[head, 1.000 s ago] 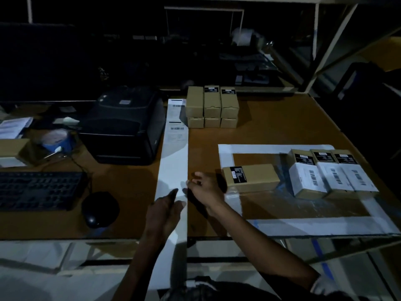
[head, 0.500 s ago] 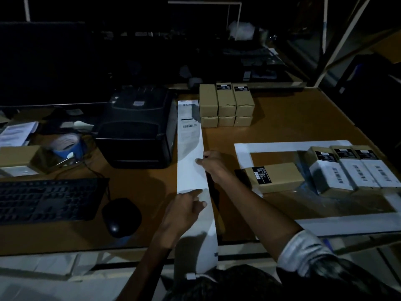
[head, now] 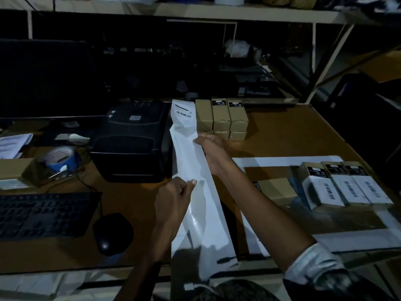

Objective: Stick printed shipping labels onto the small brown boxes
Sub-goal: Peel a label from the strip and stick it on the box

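Long white label strip (head: pixel 196 177) beside black printer (head: pixel 134 142), barcode print illegible; left hand (head: pixel 173 198) and right hand (head: pixel 211 148) pinching its edges.

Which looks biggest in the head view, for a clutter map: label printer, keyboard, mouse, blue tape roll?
1. Keyboard and label printer look about alike; the keyboard is cut off by the frame's edge, so I won't rank them.
2. Mouse and blue tape roll look alike.
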`<state>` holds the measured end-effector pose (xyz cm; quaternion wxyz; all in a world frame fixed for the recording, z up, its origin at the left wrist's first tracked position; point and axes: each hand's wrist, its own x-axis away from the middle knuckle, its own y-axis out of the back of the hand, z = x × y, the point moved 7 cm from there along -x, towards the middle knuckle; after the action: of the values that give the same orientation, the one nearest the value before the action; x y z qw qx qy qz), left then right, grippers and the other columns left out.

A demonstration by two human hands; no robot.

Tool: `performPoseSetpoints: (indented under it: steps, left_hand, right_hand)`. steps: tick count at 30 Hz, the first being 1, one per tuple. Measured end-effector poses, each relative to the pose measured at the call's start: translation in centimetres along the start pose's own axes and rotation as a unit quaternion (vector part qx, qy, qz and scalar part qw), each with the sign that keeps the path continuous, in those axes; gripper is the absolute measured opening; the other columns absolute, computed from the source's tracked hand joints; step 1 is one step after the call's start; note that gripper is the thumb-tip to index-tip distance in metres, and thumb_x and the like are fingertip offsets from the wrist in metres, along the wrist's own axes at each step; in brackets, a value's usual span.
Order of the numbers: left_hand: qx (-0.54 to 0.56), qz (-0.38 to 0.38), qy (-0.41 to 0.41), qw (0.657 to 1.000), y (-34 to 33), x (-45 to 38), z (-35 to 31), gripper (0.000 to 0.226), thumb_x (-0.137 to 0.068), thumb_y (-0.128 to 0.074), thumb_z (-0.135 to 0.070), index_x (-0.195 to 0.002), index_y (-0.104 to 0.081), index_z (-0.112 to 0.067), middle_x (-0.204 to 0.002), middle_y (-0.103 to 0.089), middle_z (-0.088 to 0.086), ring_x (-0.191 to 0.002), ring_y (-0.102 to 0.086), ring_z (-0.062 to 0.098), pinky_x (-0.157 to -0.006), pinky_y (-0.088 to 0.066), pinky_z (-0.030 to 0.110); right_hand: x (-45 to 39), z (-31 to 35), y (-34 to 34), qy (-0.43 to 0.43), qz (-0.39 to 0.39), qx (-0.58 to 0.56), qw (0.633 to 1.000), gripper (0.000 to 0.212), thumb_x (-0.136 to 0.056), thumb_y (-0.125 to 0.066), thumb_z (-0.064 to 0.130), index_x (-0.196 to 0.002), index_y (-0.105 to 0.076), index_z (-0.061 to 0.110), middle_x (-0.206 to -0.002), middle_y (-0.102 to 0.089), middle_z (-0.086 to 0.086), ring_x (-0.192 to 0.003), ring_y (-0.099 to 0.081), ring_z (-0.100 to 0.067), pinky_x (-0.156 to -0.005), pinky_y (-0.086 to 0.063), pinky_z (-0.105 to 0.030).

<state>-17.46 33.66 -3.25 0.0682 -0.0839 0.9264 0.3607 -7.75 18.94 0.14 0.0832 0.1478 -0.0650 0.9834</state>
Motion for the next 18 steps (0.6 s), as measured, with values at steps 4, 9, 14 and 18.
performPoseSetpoints:
  steps: [4,9,14,18]
  left_hand:
    - [0.086,0.016,0.026,0.996,-0.4,-0.6,-0.5,0.048,-0.097,-0.056,-0.052,-0.061,-0.062,-0.021,-0.051,-0.064,-0.004,-0.045,-0.063,0.007,-0.060,-0.057,0.034]
    - [-0.005,-0.029,0.057,0.998,0.9,-3.0,-0.8,0.056,-0.096,-0.039,-0.065,-0.074,-0.062,-0.018,-0.070,-0.064,0.000,-0.073,-0.065,0.024,-0.063,-0.043,0.030]
    - [0.043,-0.026,0.090,0.995,1.6,-5.5,-2.5,0.046,-0.093,-0.056,-0.058,-0.112,-0.058,-0.016,-0.104,-0.070,0.003,-0.093,-0.064,0.023,-0.072,-0.040,0.028]
    - [0.115,0.019,0.098,0.988,0.4,-7.6,-3.8,0.056,-0.093,-0.065,-0.044,-0.135,-0.048,-0.011,-0.129,-0.063,0.010,-0.115,-0.061,0.029,-0.080,-0.042,0.028]
  right_hand:
    - [0.6,-0.3,1.3,-0.008,-0.022,0.005,1.000,0.028,-0.088,-0.071,0.032,-0.108,-0.070,0.013,-0.108,-0.074,-0.011,-0.106,-0.068,-0.034,-0.098,-0.054,-0.050]
    - [2.2,-2.7,2.9,0.001,-0.031,0.037,0.999,0.019,-0.092,-0.069,0.034,-0.088,-0.070,0.015,-0.090,-0.070,-0.006,-0.089,-0.066,-0.025,-0.081,-0.055,-0.038]
    - [3.3,-3.7,3.9,0.029,-0.037,0.086,0.995,0.017,-0.095,-0.066,0.026,-0.086,-0.067,0.012,-0.076,-0.062,0.002,-0.072,-0.056,-0.013,-0.063,-0.043,-0.024]
    - [3.2,-2.5,3.9,0.047,-0.031,0.085,0.995,0.019,-0.096,-0.066,0.025,-0.093,-0.072,0.008,-0.083,-0.073,-0.001,-0.073,-0.066,-0.015,-0.061,-0.052,-0.024]
